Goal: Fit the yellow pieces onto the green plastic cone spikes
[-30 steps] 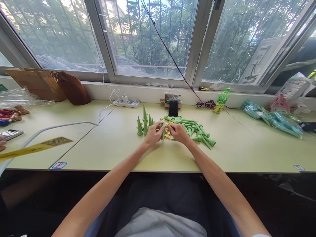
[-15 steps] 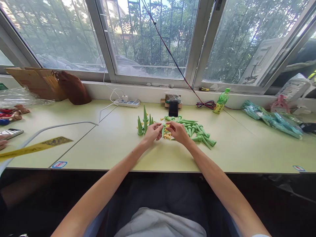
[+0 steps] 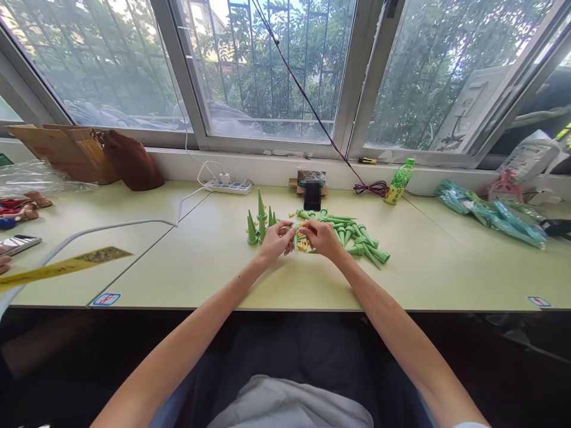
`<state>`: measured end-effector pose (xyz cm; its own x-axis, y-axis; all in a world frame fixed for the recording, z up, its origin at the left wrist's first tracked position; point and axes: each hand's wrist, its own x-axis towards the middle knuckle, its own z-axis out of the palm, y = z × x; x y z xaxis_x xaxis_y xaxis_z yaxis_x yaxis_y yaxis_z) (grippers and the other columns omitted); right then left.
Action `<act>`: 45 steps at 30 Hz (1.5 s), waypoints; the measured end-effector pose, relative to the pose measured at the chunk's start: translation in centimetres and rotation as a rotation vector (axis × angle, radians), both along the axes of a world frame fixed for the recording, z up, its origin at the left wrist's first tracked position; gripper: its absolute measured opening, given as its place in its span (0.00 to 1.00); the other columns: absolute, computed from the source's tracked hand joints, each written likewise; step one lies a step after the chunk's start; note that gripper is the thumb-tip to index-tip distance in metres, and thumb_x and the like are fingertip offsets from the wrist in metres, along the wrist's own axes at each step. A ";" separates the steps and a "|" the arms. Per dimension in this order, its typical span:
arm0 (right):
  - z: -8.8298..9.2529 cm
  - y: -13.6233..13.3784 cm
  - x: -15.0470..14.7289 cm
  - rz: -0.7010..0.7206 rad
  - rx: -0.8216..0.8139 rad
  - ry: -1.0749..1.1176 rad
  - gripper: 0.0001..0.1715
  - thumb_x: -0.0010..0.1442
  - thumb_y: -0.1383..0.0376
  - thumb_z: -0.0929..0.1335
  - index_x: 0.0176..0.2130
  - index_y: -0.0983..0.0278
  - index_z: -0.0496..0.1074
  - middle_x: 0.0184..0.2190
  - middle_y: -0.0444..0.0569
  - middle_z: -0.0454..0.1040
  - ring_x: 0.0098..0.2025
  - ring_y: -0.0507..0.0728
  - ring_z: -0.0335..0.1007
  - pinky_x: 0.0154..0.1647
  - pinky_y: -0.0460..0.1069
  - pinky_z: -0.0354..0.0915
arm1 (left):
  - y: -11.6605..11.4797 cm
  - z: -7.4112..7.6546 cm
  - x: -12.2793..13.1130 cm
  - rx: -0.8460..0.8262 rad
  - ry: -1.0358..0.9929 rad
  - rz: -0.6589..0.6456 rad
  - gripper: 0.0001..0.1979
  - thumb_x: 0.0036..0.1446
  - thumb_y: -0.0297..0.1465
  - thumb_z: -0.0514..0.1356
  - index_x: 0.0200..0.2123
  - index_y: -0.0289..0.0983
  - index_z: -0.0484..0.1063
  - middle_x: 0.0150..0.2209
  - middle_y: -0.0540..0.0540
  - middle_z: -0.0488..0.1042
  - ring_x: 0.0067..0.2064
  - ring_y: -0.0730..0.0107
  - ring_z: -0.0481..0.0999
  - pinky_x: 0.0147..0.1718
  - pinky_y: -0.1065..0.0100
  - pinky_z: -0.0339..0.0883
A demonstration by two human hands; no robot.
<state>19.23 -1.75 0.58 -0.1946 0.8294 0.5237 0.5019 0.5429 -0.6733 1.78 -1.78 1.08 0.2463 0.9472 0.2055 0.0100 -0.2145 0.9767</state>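
Note:
My left hand (image 3: 277,239) is closed on a green plastic watering spike (image 3: 295,240), held point down with its wide end up. My right hand (image 3: 322,236) is pinched at the spike's upper end from the other side; whatever lies between its fingertips is too small and hidden to make out. Left of my hands, several green spikes (image 3: 252,229) stand upright on their wide ends. To the right lies a loose pile of more green spikes (image 3: 350,232). Small yellow plastic pieces (image 3: 304,245) are scattered on the table between and behind my hands.
Behind the spikes, a dark phone-like object (image 3: 312,196) leans on a small box. A power strip (image 3: 229,186), a green drink bottle (image 3: 399,183) and blue plastic bags (image 3: 495,215) sit along the back. A white cable (image 3: 120,224) crosses the left; another person's hand (image 3: 4,263) shows there beside a phone.
My hands stay almost in place, working at the same spike. The whole view has shifted very slightly.

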 end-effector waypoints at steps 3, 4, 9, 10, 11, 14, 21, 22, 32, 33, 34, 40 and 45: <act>0.3 -0.3 0.0 0.013 -0.046 0.053 0.12 0.65 0.59 0.66 0.34 0.63 0.74 0.14 0.41 0.67 0.18 0.54 0.65 0.30 0.49 0.65 | 0.1 -0.4 0.0 0.118 0.034 0.003 0.23 0.55 0.46 0.65 0.46 0.36 0.68 0.20 0.57 0.65 0.15 0.75 0.67 0.12 0.73 0.57; 0.3 -0.4 0.0 0.019 -0.060 0.065 0.12 0.65 0.59 0.66 0.33 0.62 0.74 0.13 0.41 0.66 0.17 0.54 0.65 0.29 0.49 0.64 | 0.2 -0.6 0.0 0.149 0.046 0.006 0.22 0.56 0.45 0.64 0.46 0.36 0.68 0.21 0.57 0.65 0.15 0.75 0.68 0.12 0.73 0.57; 0.5 -0.6 0.2 0.044 -0.113 0.058 0.17 0.66 0.56 0.64 0.29 0.62 0.69 0.13 0.40 0.64 0.17 0.53 0.61 0.27 0.48 0.60 | 0.1 -0.6 -0.1 0.271 0.156 0.045 0.16 0.61 0.41 0.61 0.48 0.38 0.69 0.25 0.55 0.65 0.18 0.77 0.70 0.14 0.75 0.59; 0.5 -0.5 0.2 0.034 -0.097 0.035 0.18 0.66 0.55 0.64 0.28 0.62 0.68 0.14 0.41 0.64 0.18 0.53 0.61 0.27 0.48 0.59 | 0.0 -0.5 -0.2 0.292 0.177 0.054 0.16 0.61 0.40 0.60 0.48 0.38 0.69 0.26 0.55 0.65 0.18 0.78 0.71 0.15 0.75 0.60; 0.5 -0.5 0.2 0.019 -0.070 0.006 0.19 0.66 0.55 0.63 0.27 0.62 0.67 0.15 0.42 0.64 0.20 0.53 0.60 0.28 0.48 0.58 | -0.1 -0.4 -0.2 0.308 0.192 0.060 0.15 0.61 0.40 0.60 0.48 0.38 0.69 0.26 0.55 0.66 0.19 0.78 0.71 0.16 0.75 0.61; 0.4 -0.1 0.3 -0.030 0.010 -0.075 0.22 0.66 0.55 0.62 0.23 0.62 0.61 0.19 0.43 0.63 0.24 0.52 0.55 0.28 0.48 0.53 | -0.3 -0.2 -0.2 0.334 0.215 0.058 0.15 0.62 0.39 0.60 0.48 0.37 0.69 0.27 0.54 0.67 0.20 0.77 0.72 0.18 0.75 0.63; 0.4 0.1 0.3 0.022 -0.022 -0.098 0.25 0.66 0.52 0.59 0.22 0.61 0.54 0.19 0.42 0.58 0.24 0.51 0.52 0.28 0.48 0.51 | -0.1 -0.3 -0.2 0.300 0.183 0.027 0.16 0.62 0.41 0.60 0.48 0.38 0.70 0.28 0.54 0.67 0.18 0.79 0.69 0.15 0.75 0.61; 0.4 0.0 0.2 0.026 -0.024 -0.090 0.26 0.66 0.52 0.59 0.22 0.61 0.54 0.18 0.42 0.58 0.24 0.51 0.52 0.28 0.48 0.51 | 0.0 -0.4 -0.2 0.283 0.165 0.026 0.16 0.61 0.41 0.60 0.48 0.38 0.70 0.27 0.54 0.67 0.17 0.80 0.69 0.15 0.75 0.60; 0.4 -0.3 -0.3 0.038 -0.040 -0.019 0.21 0.68 0.51 0.60 0.28 0.60 0.64 0.20 0.43 0.65 0.24 0.54 0.59 0.30 0.48 0.56 | 0.6 -0.5 0.1 0.174 0.021 0.091 0.20 0.56 0.42 0.65 0.46 0.37 0.70 0.25 0.55 0.68 0.15 0.78 0.67 0.11 0.74 0.56; 0.5 -0.3 -0.3 0.034 -0.039 -0.016 0.20 0.67 0.52 0.60 0.29 0.61 0.65 0.21 0.44 0.66 0.25 0.54 0.60 0.31 0.48 0.56 | 0.6 -0.4 0.1 0.172 0.018 0.094 0.19 0.56 0.42 0.65 0.46 0.37 0.70 0.26 0.55 0.68 0.15 0.78 0.67 0.11 0.74 0.56; 0.5 -0.3 -0.3 0.030 -0.040 -0.016 0.20 0.67 0.52 0.60 0.30 0.61 0.65 0.22 0.44 0.67 0.25 0.54 0.60 0.31 0.49 0.56 | 0.5 -0.4 0.2 0.171 0.015 0.095 0.19 0.56 0.42 0.65 0.46 0.37 0.69 0.26 0.55 0.68 0.15 0.78 0.67 0.11 0.75 0.56; 0.4 -0.1 -0.2 0.012 -0.032 -0.014 0.21 0.65 0.52 0.60 0.25 0.60 0.60 0.22 0.46 0.66 0.25 0.54 0.58 0.30 0.50 0.56 | 0.5 -0.6 0.1 0.179 0.030 0.058 0.19 0.57 0.42 0.63 0.47 0.36 0.69 0.26 0.54 0.67 0.15 0.78 0.67 0.11 0.74 0.57; 0.1 0.1 -0.2 0.117 -0.242 0.120 0.27 0.63 0.43 0.61 0.24 0.58 0.56 0.16 0.41 0.58 0.19 0.52 0.53 0.23 0.49 0.52 | 0.4 -0.6 -0.1 0.254 0.083 0.045 0.17 0.59 0.40 0.62 0.48 0.39 0.69 0.31 0.52 0.68 0.18 0.80 0.69 0.14 0.76 0.59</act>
<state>19.04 -1.68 0.69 -0.2449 0.9087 0.3382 0.3538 0.4085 -0.8414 1.67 -1.39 0.46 0.2311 0.8780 0.4191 0.1024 -0.4503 0.8870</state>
